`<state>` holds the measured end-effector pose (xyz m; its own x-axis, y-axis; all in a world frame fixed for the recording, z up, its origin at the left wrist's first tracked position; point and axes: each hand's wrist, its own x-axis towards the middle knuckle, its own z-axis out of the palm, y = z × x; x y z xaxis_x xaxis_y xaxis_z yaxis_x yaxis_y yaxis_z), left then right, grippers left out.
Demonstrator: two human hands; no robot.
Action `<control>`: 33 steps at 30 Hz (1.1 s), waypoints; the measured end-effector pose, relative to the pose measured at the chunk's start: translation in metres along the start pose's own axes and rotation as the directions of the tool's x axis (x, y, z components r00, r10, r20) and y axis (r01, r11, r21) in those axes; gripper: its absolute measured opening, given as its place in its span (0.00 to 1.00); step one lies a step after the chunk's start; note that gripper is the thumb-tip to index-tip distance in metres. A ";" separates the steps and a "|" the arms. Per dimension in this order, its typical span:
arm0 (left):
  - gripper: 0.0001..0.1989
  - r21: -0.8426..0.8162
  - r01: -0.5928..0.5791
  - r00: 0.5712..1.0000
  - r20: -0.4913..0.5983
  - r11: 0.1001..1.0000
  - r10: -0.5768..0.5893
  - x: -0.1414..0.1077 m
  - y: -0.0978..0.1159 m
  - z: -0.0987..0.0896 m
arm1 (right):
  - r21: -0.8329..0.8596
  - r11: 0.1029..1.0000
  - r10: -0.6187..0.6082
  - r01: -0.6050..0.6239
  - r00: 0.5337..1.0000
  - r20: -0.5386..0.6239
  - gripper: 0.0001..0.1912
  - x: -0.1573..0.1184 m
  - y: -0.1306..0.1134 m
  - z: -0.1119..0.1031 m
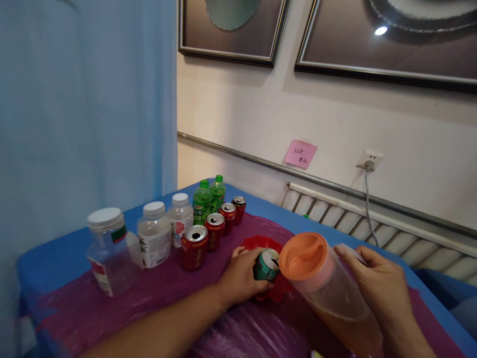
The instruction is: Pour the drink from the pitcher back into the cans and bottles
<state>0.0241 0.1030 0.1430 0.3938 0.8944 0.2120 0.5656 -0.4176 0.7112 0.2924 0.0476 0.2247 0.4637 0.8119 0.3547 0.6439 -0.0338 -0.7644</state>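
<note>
My left hand [242, 276] is wrapped round a green can [267, 266], its opened top tilted toward the pitcher. Under the can lies a red scalloped dish [257, 242]. My right hand [383, 283] grips the pale handle of a clear pitcher [339, 308]. The pitcher leans left, its orange lid [303, 256] close beside the can's top. Yellowish-brown liquid fills its lower part. Whether liquid is passing between them cannot be made out.
Left of the dish stand several red cans [194, 248], two green bottles [202, 206] and clear white-capped containers [108, 253]. Purple plastic sheeting [246, 328] covers part of the blue tablecloth [156, 196]. Behind are a radiator [335, 214] and a plugged-in cord [368, 204].
</note>
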 end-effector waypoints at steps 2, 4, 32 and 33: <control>0.39 0.005 0.004 1.000 0.002 1.000 -0.004 0.000 0.000 0.000 | -0.003 1.000 0.006 -0.006 1.000 0.004 0.28 0.001 0.000 0.000; 0.39 0.008 0.002 1.000 0.004 1.000 -0.002 0.000 0.000 0.000 | -0.010 1.000 0.006 -0.006 1.000 0.003 0.28 0.001 0.001 0.000; 0.39 0.007 0.003 1.000 -0.004 1.000 -0.003 0.000 -0.001 0.001 | -0.016 1.000 -0.010 0.010 1.000 -0.007 0.30 0.002 0.006 0.002; 0.39 0.005 0.003 1.000 -0.002 1.000 -0.003 0.000 -0.001 0.001 | -0.016 1.000 -0.012 0.012 1.000 -0.005 0.30 0.002 0.006 0.002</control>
<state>0.0244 0.1035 0.1416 0.3911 0.8958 0.2111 0.5706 -0.4160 0.7081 0.2963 0.0502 0.2202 0.4586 0.8095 0.3666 0.6591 -0.0331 -0.7514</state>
